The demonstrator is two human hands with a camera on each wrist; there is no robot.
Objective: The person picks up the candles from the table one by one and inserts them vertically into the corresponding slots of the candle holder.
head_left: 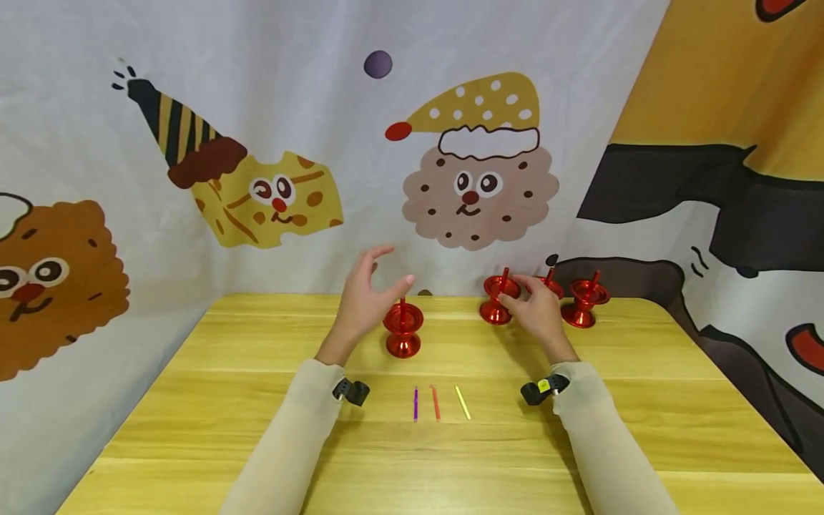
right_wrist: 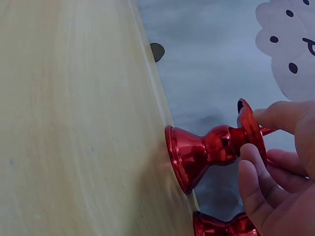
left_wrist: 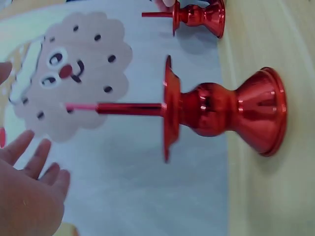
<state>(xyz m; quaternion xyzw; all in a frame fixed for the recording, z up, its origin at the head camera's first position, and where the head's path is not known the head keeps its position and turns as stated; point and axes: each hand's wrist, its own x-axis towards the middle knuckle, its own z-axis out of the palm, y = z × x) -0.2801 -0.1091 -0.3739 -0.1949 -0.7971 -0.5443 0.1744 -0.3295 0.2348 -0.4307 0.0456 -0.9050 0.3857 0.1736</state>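
Note:
A shiny red candle holder (head_left: 403, 346) stands upright on the table, left of centre. In the left wrist view a thin pink candle (left_wrist: 81, 106) sticks out of that holder's red tube (left_wrist: 130, 109). My left hand (head_left: 364, 302) is beside it with fingers spread, apart from the candle in the left wrist view. At the back of the table, my right hand (head_left: 536, 312) grips the dish of a second red candle holder (right_wrist: 216, 145). Its base stands at the table's back edge. Three thin candles, purple (head_left: 415, 405), orange-red (head_left: 435, 403) and yellow (head_left: 463, 403), lie between my forearms.
Two more red candle holders stand at the back right; one (head_left: 582, 315) is in plain sight, the other (head_left: 551, 286) partly behind my right hand. A printed cloth (head_left: 360, 214) hangs behind the wooden table (head_left: 257, 343).

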